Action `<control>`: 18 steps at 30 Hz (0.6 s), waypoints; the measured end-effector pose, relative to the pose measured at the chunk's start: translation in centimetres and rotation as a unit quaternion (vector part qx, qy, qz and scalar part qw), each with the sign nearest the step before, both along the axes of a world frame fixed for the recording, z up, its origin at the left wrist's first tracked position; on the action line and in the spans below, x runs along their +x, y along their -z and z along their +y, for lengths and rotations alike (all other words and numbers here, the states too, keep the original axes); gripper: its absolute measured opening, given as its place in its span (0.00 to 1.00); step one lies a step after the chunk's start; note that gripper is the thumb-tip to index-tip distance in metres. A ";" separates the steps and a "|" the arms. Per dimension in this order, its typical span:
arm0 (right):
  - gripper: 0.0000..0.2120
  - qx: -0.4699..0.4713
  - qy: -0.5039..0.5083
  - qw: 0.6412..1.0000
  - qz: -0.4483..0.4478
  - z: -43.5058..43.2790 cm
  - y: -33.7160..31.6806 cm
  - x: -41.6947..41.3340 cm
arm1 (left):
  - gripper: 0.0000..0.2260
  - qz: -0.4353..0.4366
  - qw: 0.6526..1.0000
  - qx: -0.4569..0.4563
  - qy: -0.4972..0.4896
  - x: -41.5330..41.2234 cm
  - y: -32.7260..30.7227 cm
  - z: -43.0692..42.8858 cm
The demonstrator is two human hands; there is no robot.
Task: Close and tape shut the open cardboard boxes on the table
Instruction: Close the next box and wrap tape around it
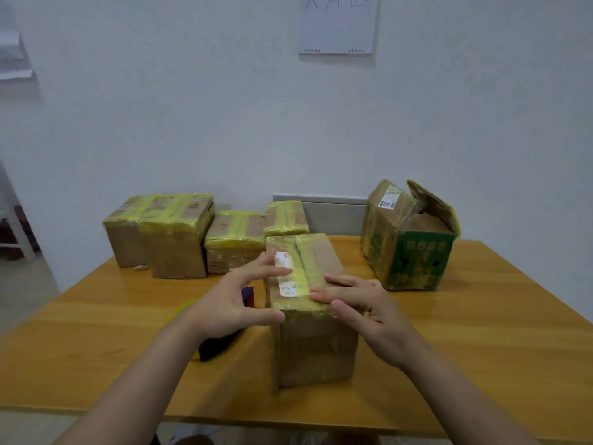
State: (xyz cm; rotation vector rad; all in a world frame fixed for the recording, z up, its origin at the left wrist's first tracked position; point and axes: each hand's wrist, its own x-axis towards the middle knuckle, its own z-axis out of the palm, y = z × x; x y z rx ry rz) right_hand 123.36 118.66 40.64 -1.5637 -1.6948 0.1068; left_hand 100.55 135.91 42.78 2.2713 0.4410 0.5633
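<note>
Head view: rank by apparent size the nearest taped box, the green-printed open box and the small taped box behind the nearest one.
1. Nearest taped box, though it is closest to the camera, so its lead is unsure.
2. Green-printed open box.
3. Small taped box, partly hidden.

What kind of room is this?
Probably a small packing or mailing room: taped cardboard boxes, one open green box, a wooden table, and a handwritten paper sign on the wall.

even soft light | faint shadows | slight blur | edges bowed
</note>
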 end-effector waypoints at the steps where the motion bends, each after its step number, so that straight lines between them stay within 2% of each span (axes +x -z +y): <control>1: 0.17 -0.004 -0.005 1.000 -0.006 0.1 0.0 0.0 | 0.34 -0.001 0.999 0.002 -0.033 -0.7 0.4 0.4; 3: 0.15 -0.005 -0.003 1.000 -0.028 0.2 0.0 0.0 | 0.40 -0.002 0.995 0.003 -0.105 -2.1 1.4 1.2; 5: 0.16 -0.013 0.000 0.999 -0.033 0.3 -0.1 0.0 | 0.41 0.020 0.984 0.011 -0.176 -3.1 2.7 1.7; 9: 0.18 -0.027 0.000 0.999 -0.042 0.1 -0.6 -0.1 | 0.36 0.179 0.921 0.177 -0.298 -3.9 5.9 1.4; 11: 0.18 -0.026 0.002 0.999 -0.043 0.0 -0.6 -0.2 | 0.31 0.195 0.904 0.234 -0.302 -4.0 7.4 1.3; 14: 0.18 -0.011 0.018 0.997 -0.070 0.0 -0.3 -0.4 | 0.23 0.158 0.910 0.244 -0.295 -4.5 8.3 1.8; 18: 0.26 0.001 0.025 1.000 -0.014 -0.2 -0.6 -1.3 | 0.17 0.014 0.932 0.133 -0.336 -5.6 6.5 2.3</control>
